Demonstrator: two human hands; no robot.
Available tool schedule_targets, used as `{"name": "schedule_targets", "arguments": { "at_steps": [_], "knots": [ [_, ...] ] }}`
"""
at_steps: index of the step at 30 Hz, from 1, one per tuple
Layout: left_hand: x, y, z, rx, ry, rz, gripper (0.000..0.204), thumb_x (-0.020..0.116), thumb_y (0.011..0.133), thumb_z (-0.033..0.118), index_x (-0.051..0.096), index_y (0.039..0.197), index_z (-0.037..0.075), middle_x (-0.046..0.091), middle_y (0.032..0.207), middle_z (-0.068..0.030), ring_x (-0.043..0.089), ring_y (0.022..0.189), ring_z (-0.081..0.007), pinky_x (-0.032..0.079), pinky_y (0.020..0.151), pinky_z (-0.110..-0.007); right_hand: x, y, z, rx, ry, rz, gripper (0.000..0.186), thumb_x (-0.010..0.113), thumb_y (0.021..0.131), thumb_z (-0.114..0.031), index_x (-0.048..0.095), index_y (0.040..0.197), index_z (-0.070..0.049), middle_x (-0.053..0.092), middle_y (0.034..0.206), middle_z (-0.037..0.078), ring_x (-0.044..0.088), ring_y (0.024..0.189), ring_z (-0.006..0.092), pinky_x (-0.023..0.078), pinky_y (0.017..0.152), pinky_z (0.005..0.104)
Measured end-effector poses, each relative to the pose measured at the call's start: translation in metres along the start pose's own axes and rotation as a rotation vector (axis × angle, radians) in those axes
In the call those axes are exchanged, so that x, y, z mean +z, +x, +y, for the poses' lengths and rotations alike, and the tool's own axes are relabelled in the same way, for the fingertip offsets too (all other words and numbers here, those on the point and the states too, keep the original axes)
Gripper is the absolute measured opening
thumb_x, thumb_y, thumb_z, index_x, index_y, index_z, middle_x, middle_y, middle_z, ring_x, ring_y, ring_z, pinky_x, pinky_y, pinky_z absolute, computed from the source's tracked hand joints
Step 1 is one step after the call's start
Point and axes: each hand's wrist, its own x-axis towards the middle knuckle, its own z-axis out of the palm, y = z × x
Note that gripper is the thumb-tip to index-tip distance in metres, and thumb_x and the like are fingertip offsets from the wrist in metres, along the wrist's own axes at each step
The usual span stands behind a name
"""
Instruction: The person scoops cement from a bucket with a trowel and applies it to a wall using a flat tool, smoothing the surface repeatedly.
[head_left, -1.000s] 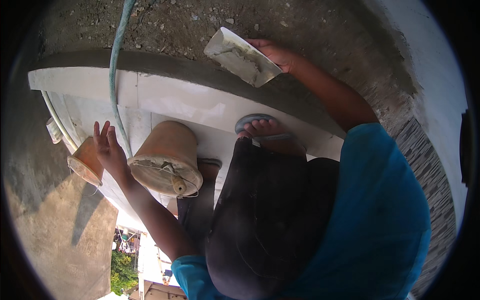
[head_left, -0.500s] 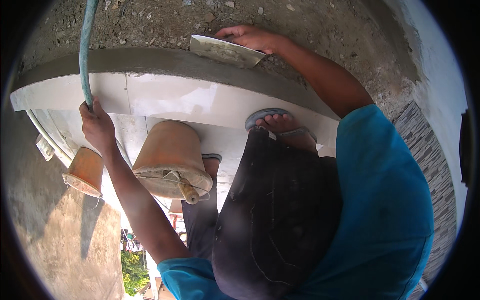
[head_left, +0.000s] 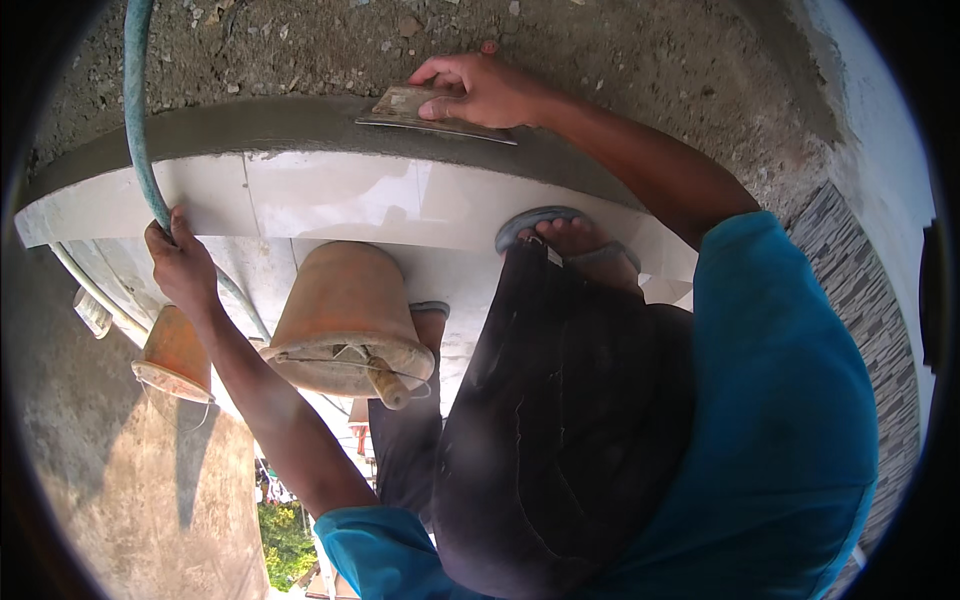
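My left hand [head_left: 183, 262] is closed around a greenish-blue hose [head_left: 138, 110], which runs up past the ledge and trails down behind the wrist. In my right hand [head_left: 488, 92] is a flat rectangular plastering trowel [head_left: 395, 108], gripped from above with the thumb toward me. Its blade lies nearly flat on a strip of smooth grey wet mortar [head_left: 240, 125]. The mortar runs along the top edge of white tiles [head_left: 330, 195], close to the tile rim. How the fingers wrap the trowel's handle is partly hidden.
A large orange bucket [head_left: 335, 300] holds a wooden-handled tool [head_left: 385, 383]. Farther left stands a smaller orange bucket [head_left: 178, 340]. My sandaled foot [head_left: 575, 238] rests by the tiled edge. Rough, stony ground [head_left: 650, 90] lies beyond the mortar; a stone-patterned wall [head_left: 860, 320] rises at right.
The trowel was tilted up with its mortar-smeared underside showing; now it lies flatter on the strip. My left hand and the hose have moved slightly left and down.
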Motion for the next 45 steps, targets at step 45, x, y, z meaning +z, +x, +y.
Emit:
{"name": "schedule_targets", "arguments": {
  "at_steps": [45],
  "knots": [
    [-0.018,0.017,-0.005,-0.024,-0.006,-0.206,0.050,0.052,0.101,0.051,0.064,0.126,0.010,0.072,0.110,-0.0187,0.068,0.107,-0.0376,0.050,0.092,-0.046,-0.021,0.051,0.013,0.127,0.248,-0.080,0.060,0.072,0.093,-0.045,0.059,0.140,-0.011,0.067,0.126,0.013,0.061,0.116,0.0241,0.047,0.098,0.0372]
  ]
}}
